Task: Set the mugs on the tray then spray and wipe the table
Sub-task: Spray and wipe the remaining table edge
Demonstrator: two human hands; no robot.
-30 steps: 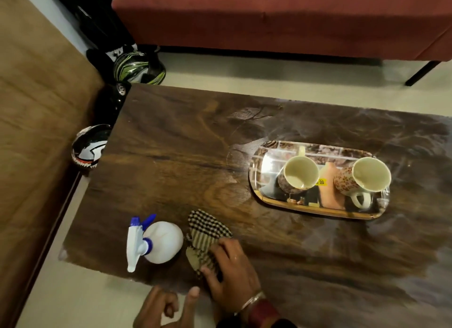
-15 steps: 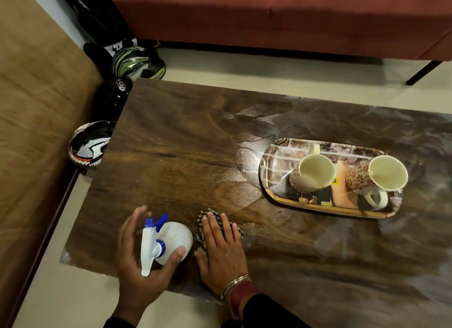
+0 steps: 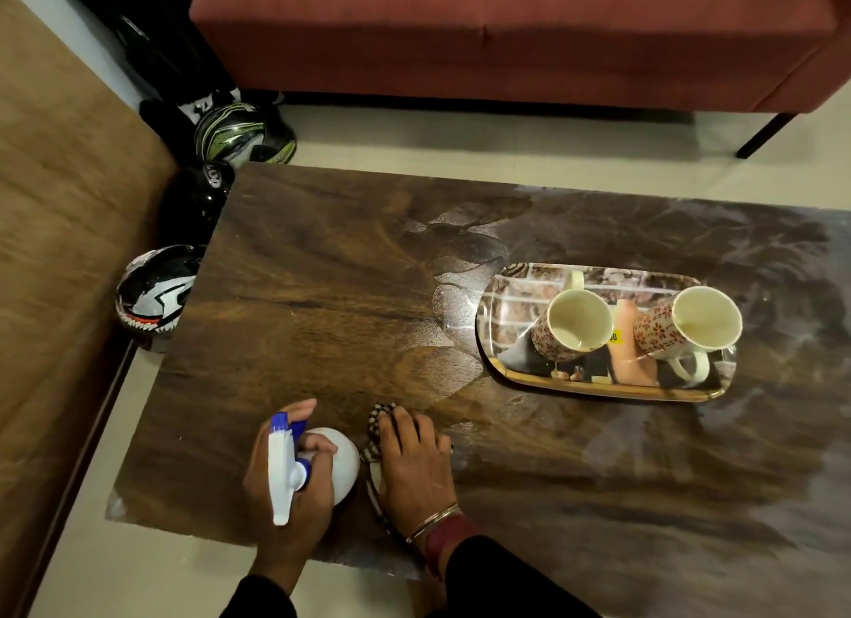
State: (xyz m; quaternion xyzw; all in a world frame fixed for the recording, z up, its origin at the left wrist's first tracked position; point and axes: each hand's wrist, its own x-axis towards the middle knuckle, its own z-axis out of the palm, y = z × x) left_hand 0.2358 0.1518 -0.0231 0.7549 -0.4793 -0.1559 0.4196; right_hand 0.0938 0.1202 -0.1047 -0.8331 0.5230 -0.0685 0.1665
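Two patterned mugs, one (image 3: 575, 325) on the left and one (image 3: 695, 322) on the right, stand on a printed tray (image 3: 598, 387) at the right of the dark wooden table (image 3: 322, 295). At the table's near left edge my left hand (image 3: 290, 488) is wrapped around a white spray bottle (image 3: 343, 461) with a blue and white trigger head. Right beside it my right hand (image 3: 414, 465) presses flat on a checked cloth (image 3: 375, 433), which it mostly covers. Wet streaks shine on the table left of the tray.
A red sofa (image 3: 506, 37) runs along the far side, with a strip of pale floor between it and the table. Three helmets (image 3: 239, 131) (image 3: 198, 198) (image 3: 154, 290) lie on the floor by the table's left far corner. A brown surface (image 3: 60, 249) fills the left.
My left hand came up from below the table edge and closed around the spray bottle. My right hand flattened on the cloth and stays there.
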